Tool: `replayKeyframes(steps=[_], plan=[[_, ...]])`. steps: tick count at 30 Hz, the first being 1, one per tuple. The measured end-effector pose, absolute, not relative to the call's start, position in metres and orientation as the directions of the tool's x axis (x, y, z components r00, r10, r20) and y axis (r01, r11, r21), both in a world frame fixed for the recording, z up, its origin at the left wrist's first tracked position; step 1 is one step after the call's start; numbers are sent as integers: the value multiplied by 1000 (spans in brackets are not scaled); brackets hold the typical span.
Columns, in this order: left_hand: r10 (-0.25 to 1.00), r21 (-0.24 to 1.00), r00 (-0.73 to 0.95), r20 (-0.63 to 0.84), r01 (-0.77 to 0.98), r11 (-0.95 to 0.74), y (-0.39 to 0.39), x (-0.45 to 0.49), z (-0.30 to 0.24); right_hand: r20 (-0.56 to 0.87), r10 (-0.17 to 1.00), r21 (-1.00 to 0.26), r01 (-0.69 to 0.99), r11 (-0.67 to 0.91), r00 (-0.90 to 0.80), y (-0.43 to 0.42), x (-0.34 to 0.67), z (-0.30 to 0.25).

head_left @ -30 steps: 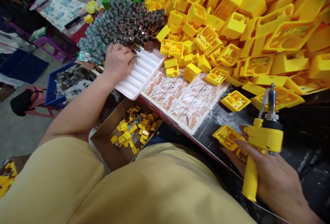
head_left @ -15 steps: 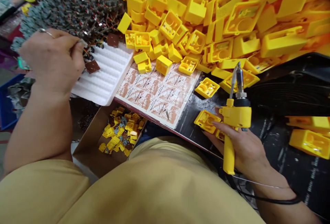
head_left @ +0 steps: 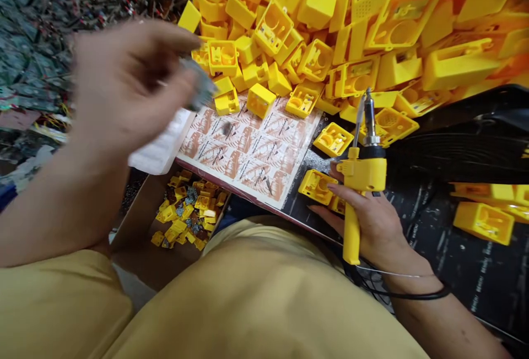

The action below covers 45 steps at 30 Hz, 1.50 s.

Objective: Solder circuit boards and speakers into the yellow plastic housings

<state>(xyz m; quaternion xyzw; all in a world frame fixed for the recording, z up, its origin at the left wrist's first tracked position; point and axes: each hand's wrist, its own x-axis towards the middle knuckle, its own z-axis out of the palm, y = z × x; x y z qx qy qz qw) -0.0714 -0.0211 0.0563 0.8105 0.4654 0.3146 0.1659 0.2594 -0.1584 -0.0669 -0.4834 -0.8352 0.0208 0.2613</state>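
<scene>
My left hand [head_left: 132,83] is blurred with motion above a white foam tray [head_left: 163,147], its fingers pinching a small grey-green circuit board [head_left: 200,86]. A heap of similar boards with wires [head_left: 37,34] lies to its left. My right hand [head_left: 372,227] grips a yellow soldering gun [head_left: 363,172], its metal tip pointing up and away. Under those fingers, a yellow plastic housing [head_left: 316,186] rests against the hand, and I cannot tell whether it is held.
A huge pile of yellow housings [head_left: 314,23] fills the top right. A printed paper sheet [head_left: 248,152] lies below it. Below the tray, a cardboard box [head_left: 136,232] holds small yellow parts. A black mat [head_left: 467,271] and a black cable [head_left: 405,294] lie at right.
My left hand has risen from the heap and moved right over the tray with a board in its fingers. The brown square on the tray is hidden. The view has shifted slightly.
</scene>
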Motion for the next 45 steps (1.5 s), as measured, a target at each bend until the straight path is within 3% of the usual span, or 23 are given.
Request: replayKeyframes(steps=[3,8,10,14,16,21,28,33,39,45], plan=[[836,757,536,117,497,-424,-23,-22,35,425,812,-287,791,541,-401,-160,259,-67],[826,732,561,-59,586,-346,-36,4,-7,459,806,-306,785,538,-374,-169,261,-57],[811,594,577,-91,686,-421,-46,-2,-15,438,799,-320,760,566,-412,-171,261,-55],[769,88,636,-59,771,-631,-62,-15,-9,432,767,-334,706,624,-474,-169,261,-52],[729,15,681,-71,731,-682,-64,-17,-2,479,752,-319,708,630,-453,-169,260,-47],[599,149,798,-56,600,-786,-64,-8,0,582,721,-292,732,616,-375,-179,263,-30],[727,355,685,-48,692,-629,-60,16,-23,587,736,-315,743,591,-337,-192,272,-30],[720,592,694,-14,586,-554,-60,13,-22,533,760,-324,741,588,-371,-187,267,-41],[673,624,739,0,527,-578,-69,23,-21,507,767,-334,731,595,-393,-170,241,-49],[676,618,736,44,511,-597,-75,32,-18,620,735,-375,720,584,-274,-181,252,-20]])
